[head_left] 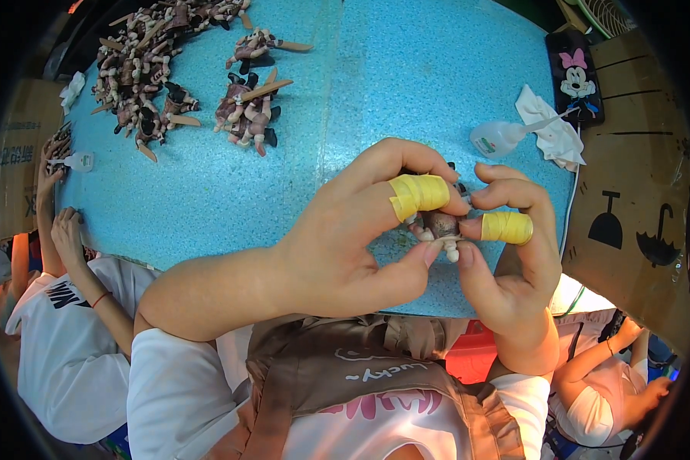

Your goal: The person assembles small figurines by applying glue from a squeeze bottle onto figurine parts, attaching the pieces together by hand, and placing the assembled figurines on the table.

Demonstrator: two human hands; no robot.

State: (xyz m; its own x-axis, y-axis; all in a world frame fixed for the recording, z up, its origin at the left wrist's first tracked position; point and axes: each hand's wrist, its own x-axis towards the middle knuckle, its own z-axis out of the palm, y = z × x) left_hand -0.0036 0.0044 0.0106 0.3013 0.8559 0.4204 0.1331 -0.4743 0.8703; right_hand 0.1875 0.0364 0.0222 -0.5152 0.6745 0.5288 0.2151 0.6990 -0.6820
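Note:
Between my two hands, over the near part of the blue table (406, 92), is a small brown and cream figurine (443, 224). My left hand (360, 241) grips it from the left with thumb and fingers; yellow tape wraps one finger. From the right, my right hand (517, 245) pinches its other side, with yellow tape on a finger as well. Dark parts of the figurine show above my fingertips, and my fingers hide much of it. Beyond my left hand lie a few like figurines (247, 115) with flat wooden sticks among them.
A heap of similar figurines (142, 61) covers the far left. A squeeze bottle (498, 138) with a long thin nozzle lies at the right, near white tissue (552, 130) and a black phone case (575, 77). Cardboard (636, 176) borders the right edge. Co-workers (77, 337) sit on both sides.

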